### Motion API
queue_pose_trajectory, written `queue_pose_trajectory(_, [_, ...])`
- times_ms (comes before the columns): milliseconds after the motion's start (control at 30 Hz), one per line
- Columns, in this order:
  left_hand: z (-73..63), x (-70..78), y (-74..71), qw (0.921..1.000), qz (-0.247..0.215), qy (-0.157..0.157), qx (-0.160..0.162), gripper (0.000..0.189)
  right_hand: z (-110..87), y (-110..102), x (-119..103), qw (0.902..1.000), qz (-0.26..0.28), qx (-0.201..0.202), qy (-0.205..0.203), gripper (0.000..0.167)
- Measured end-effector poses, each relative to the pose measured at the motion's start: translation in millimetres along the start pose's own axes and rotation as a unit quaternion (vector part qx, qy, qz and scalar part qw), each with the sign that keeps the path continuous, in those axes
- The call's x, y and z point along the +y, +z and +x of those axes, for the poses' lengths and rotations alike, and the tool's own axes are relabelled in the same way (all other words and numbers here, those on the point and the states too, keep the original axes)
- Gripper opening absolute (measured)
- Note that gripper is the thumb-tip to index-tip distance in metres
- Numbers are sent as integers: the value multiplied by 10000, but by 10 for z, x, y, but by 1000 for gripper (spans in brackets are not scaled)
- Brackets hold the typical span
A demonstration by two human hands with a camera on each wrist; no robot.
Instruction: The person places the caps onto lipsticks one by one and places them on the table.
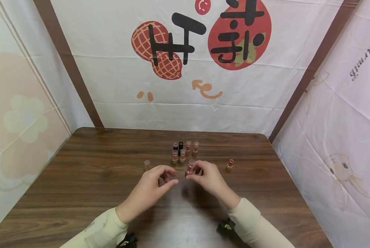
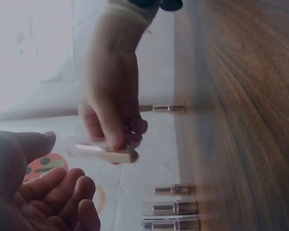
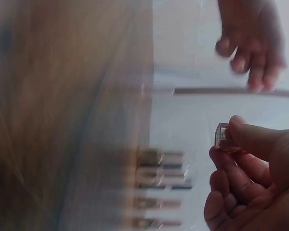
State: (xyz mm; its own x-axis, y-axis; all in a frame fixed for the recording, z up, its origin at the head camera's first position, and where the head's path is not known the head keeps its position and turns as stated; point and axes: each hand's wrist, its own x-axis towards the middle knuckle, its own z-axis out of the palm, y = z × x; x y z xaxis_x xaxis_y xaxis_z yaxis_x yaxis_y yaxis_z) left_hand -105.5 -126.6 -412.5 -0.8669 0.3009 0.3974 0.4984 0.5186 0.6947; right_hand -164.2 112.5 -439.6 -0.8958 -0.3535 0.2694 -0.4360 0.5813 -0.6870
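My right hand (image 1: 212, 179) pinches a lipstick (image 1: 190, 167) with a clear cap and a shiny pinkish-gold base, raised over the table. In the left wrist view that lipstick (image 2: 108, 152) lies tilted between thumb and fingers; the right wrist view shows only its base end (image 3: 224, 136) beyond the thumb. Facing it, a short gap away, is my left hand (image 1: 150, 187), its thumb apart from loosely bent fingers and nothing held between them. A separate clear cap (image 1: 147, 165) stands on the table just beyond the left hand.
Several lipsticks (image 1: 182, 157), some clear-capped and some black, stand grouped behind the hands. Off to the right stands an uncapped red lipstick (image 1: 230, 164). The brown wooden table (image 1: 88, 172) is bordered by printed white cloth walls (image 1: 116, 113) at the back and sides.
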Motion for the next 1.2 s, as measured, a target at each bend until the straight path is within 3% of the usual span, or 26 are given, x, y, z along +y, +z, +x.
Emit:
queue_pose_trajectory(233, [9,0,2,9998,-61,-130,-119,16,362,88,324,9993,-95,29,356,18])
queue_pose_trajectory(567, [35,-27,-46,9998,38,-140,-105,15,676,182,466,9956,-473,-33,807,21])
queue_pose_trajectory(900, [42,-13,-98,9996,21,-228,-144,15,797,202,502,9877,-810,-131,1334,22])
queue_pose_trajectory(1200, [53,-21,-118,9995,29,-257,-161,14,833,225,468,9847,-979,-283,1417,20])
